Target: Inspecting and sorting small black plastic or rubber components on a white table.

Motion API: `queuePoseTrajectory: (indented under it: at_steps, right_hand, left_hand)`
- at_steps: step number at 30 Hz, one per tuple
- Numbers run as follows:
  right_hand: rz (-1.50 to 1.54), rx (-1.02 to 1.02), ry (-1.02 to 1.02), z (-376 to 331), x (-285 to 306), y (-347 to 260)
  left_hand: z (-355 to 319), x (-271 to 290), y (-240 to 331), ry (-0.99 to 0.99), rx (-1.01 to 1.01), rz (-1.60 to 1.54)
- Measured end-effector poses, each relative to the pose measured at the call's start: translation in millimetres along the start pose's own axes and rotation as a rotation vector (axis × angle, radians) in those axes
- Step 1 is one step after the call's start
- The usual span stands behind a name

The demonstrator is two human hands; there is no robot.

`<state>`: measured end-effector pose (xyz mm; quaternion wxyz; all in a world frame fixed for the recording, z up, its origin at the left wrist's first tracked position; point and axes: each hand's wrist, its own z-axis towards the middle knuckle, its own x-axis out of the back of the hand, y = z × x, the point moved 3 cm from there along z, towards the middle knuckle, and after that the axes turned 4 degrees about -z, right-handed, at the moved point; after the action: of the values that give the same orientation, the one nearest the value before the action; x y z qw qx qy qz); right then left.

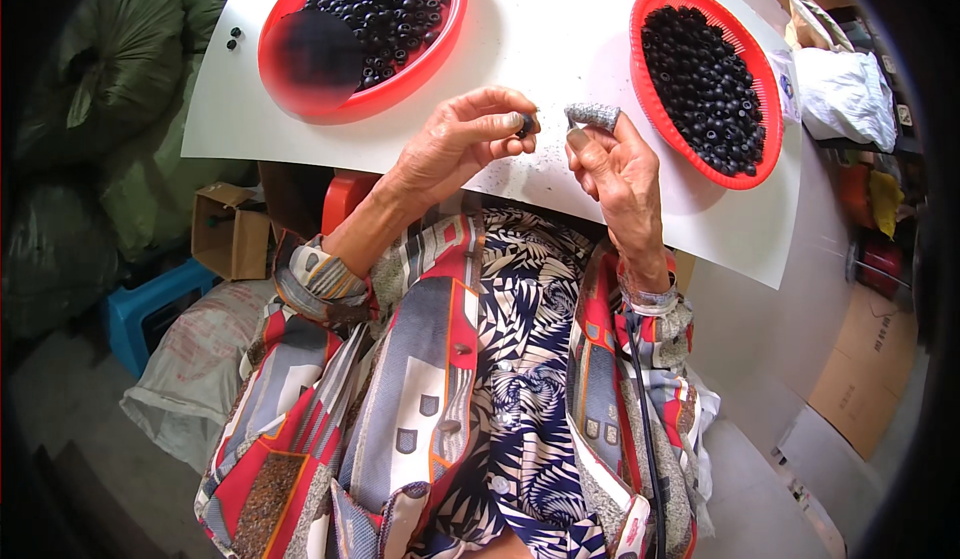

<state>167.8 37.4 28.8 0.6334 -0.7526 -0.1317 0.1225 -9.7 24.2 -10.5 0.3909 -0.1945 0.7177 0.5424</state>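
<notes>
In my left hand (450,144), thumb and fingers pinch a small round black piece (525,125) above the white table. Just to its right is my right hand (622,174), its fingers curled and thumb pressed toward the index finger. A grey wrap (595,114) covers that index finger. Whatever the right fingertips grip is too small to make out. Fine dark crumbs lie on the tabletop under the hands. A red basin (458,14) at the far left holds many black pieces with holes, and a red slatted basket (772,124) at the right is heaped with similar black pieces.
A few loose black pieces (234,38) lie on the white table (560,19) left of the basin. Green sacks (130,49), a cardboard box (228,234) and a blue stool (150,304) stand at the left. White cloth (845,99) and flattened cardboard (865,369) are at the right.
</notes>
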Motion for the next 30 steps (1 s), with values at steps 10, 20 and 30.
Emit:
queuePoseTrajectory:
  at_steps: [10,20,30]
  right_hand:
    - [-0.057,-0.030,-0.060,-1.8,-8.1,-0.5]
    - [-0.186,0.141,-0.038,-8.2,-16.9,2.4]
    - [-0.227,0.172,-0.003,-7.7,-14.3,9.0]
  left_hand:
    - [-0.8,1.8,2.8,0.076,-0.059,0.169]
    - [-2.7,-2.1,-2.9,0.096,-0.081,0.103]
    - [-4.5,-9.6,-6.2,0.103,-0.053,-0.005]
